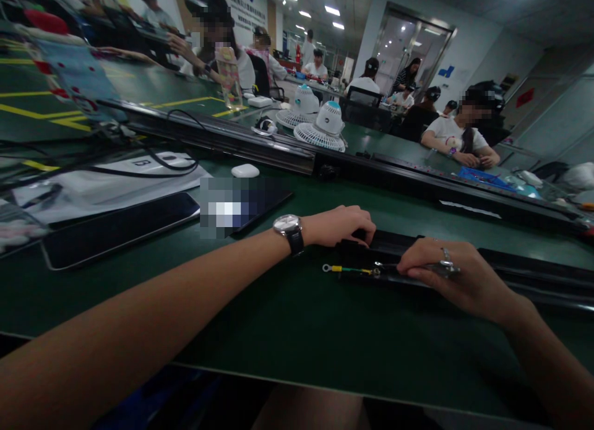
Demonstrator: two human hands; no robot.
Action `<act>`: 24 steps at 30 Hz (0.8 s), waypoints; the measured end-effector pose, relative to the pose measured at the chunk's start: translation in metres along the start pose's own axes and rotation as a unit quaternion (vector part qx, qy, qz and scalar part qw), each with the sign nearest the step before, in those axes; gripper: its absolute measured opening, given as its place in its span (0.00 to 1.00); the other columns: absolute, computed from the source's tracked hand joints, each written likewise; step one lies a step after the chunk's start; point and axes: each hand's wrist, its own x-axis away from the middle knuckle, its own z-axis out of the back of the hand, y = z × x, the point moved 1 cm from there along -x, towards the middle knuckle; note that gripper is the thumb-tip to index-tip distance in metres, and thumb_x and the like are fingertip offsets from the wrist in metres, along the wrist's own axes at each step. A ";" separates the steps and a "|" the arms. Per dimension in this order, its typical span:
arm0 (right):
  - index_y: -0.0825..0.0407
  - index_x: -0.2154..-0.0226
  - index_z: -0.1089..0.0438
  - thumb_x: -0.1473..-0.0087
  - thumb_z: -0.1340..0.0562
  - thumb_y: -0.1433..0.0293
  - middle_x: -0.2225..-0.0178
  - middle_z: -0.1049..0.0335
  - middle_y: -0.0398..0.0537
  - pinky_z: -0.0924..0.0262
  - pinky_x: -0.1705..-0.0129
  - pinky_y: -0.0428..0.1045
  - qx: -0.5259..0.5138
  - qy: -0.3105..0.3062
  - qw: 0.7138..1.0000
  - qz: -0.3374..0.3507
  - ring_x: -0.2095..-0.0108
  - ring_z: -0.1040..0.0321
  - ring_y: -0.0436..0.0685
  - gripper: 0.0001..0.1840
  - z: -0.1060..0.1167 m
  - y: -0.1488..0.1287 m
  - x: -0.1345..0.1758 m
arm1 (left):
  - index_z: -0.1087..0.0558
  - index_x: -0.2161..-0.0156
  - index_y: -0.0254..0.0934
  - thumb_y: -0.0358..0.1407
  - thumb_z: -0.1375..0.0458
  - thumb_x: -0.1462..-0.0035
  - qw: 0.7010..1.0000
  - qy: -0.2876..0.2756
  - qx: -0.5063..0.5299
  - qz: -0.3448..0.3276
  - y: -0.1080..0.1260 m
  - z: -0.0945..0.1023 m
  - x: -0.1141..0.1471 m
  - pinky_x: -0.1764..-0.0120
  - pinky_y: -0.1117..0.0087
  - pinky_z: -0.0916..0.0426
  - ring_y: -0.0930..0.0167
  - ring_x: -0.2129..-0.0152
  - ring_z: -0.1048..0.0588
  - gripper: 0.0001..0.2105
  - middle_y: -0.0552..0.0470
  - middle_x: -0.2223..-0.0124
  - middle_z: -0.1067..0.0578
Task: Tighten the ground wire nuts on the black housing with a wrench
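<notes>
A long black channel-shaped housing (515, 270) lies on the green table in front of me. My left hand (343, 226), with a watch on its wrist, curls its fingers over the left end of this housing. A green-and-yellow wire (348, 269) with a ring terminal sticks out leftward along the front of that end. My right hand (445, 269), wearing a ring, is closed in a pinch just above the housing. Between its fingers is a slim metal tool, mostly hidden, its kind unclear; a shiny metal piece (378, 266) shows at the wire's inner end.
Left of my arm lie a dark phone-like slab (123, 232), a tablet-like device (264, 204) and a white earbud case (245, 171). A raised black rail (223, 136) crosses the table. Beyond it stand white fans (320, 130), and several people sit at tables.
</notes>
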 end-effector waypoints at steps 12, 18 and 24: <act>0.46 0.64 0.21 0.39 0.33 0.68 0.68 0.18 0.39 0.35 0.69 0.45 0.045 0.116 0.988 -0.088 0.73 0.24 0.51 0.03 -0.010 -0.002 -0.001 | 0.23 0.58 0.43 0.38 0.40 0.34 1.000 0.000 0.002 0.000 0.000 0.000 0.000 0.52 0.66 0.38 0.67 0.55 0.31 0.05 0.51 0.53 0.25; 0.46 0.62 0.22 0.39 0.33 0.67 0.67 0.18 0.39 0.35 0.68 0.45 0.049 0.112 0.989 -0.082 0.72 0.23 0.50 0.03 -0.012 -0.002 -0.001 | 0.23 0.58 0.43 0.38 0.40 0.34 1.000 0.002 0.001 0.001 0.000 0.000 -0.001 0.52 0.65 0.38 0.67 0.55 0.31 0.05 0.51 0.52 0.25; 0.47 0.61 0.23 0.37 0.35 0.67 0.67 0.19 0.40 0.35 0.69 0.45 0.054 0.102 0.991 -0.065 0.74 0.26 0.50 0.04 -0.017 -0.003 -0.002 | 0.23 0.58 0.42 0.38 0.40 0.34 1.000 0.002 0.003 0.001 0.000 0.000 -0.001 0.52 0.66 0.38 0.66 0.55 0.31 0.05 0.51 0.53 0.25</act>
